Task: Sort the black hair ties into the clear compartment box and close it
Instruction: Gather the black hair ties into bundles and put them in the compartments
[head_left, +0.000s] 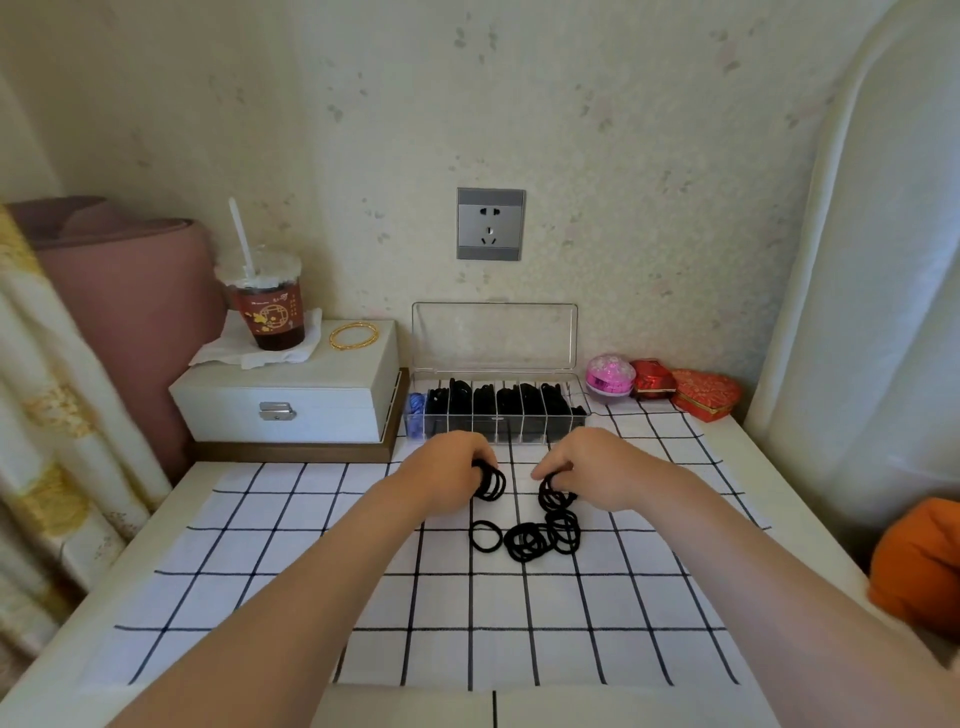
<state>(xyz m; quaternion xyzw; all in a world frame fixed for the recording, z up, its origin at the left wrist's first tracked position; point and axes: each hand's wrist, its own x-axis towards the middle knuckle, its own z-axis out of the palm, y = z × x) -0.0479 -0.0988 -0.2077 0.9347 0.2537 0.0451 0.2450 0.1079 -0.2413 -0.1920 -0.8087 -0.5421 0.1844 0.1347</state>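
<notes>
The clear compartment box stands at the back of the table with its lid upright and open; most compartments hold black hair ties, the leftmost something blue. My left hand is closed on a small bunch of black hair ties just in front of the box. My right hand pinches another bunch of black ties a little to the right. Several loose black hair ties lie in a pile on the checked cloth below both hands.
A white jewellery box sits left of the clear box, carrying a drink cup with straw and gold bangles. A pink round case and red boxes stand at the right. An orange object lies at the right edge.
</notes>
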